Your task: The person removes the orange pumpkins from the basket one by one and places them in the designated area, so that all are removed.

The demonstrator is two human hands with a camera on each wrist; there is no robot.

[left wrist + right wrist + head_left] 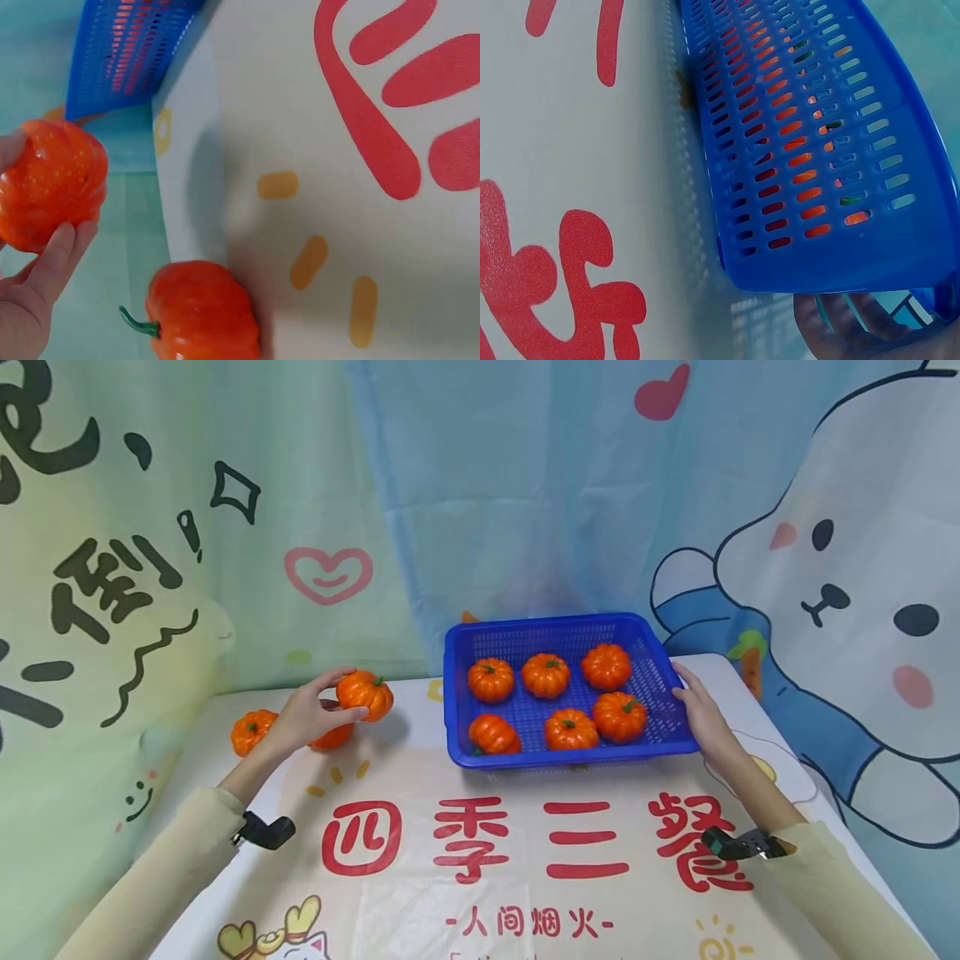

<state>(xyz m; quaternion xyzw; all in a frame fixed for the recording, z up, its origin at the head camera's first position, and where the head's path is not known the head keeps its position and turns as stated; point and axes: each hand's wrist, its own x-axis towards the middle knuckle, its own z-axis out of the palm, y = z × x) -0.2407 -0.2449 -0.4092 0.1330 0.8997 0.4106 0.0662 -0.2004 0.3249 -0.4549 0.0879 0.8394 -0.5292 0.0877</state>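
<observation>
My left hand (311, 714) grips a small orange pumpkin (365, 695) between thumb and fingers, raised over the table. In the left wrist view that pumpkin (56, 187) shows its ribbed, glossy side. Below it a second pumpkin (332, 737) sits on the table, partly hidden by the hand; its green stem shows in the left wrist view. A third pumpkin (252, 732) lies left of the wrist. My right hand (701, 710) holds the right end of a blue plastic basket (570, 760), fingers curled at its rim. Several pumpkins (572, 729) rest inside in two rows.
A printed cloth (525, 814) with red characters covers the front of the white table (412, 714). Behind the table hangs a cartoon curtain (487, 485). A thin cable (780, 747) runs along the right edge.
</observation>
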